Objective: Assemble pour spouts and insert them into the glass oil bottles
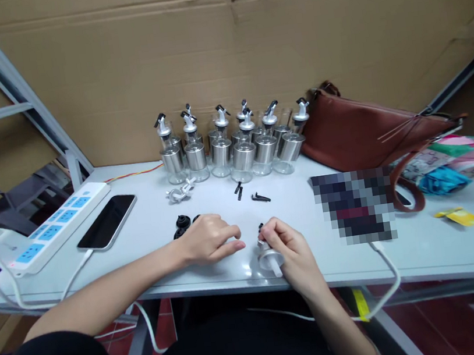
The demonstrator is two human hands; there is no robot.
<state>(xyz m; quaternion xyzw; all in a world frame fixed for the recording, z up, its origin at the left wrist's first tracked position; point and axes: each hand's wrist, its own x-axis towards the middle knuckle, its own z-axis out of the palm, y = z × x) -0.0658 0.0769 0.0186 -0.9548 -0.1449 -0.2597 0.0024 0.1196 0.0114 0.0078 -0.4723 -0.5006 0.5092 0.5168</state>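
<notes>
My right hand (291,252) is closed on a grey-white pour spout (270,260), its wide collar and pale stem pointing down near the table's front edge. A bit of black shows at the spout's top, beside my fingertips. To the left, my left hand (210,239) hovers low over the table, thumb and index finger apart, nothing visible between them. Round black stoppers (182,223) lie just beyond it, partly covered by the hand. Small black levers (261,197) and thin black pieces (239,190) lie farther back. Loose grey-white spout parts (181,192) rest near the bottles.
Several glass-and-steel bottles (244,159) with spouts stand along the cardboard wall (220,56). A power strip (61,225) and a phone (107,222) lie left. On the right are a brown bag (366,127), a blurred-out device (353,205) and a yellow packet (463,217).
</notes>
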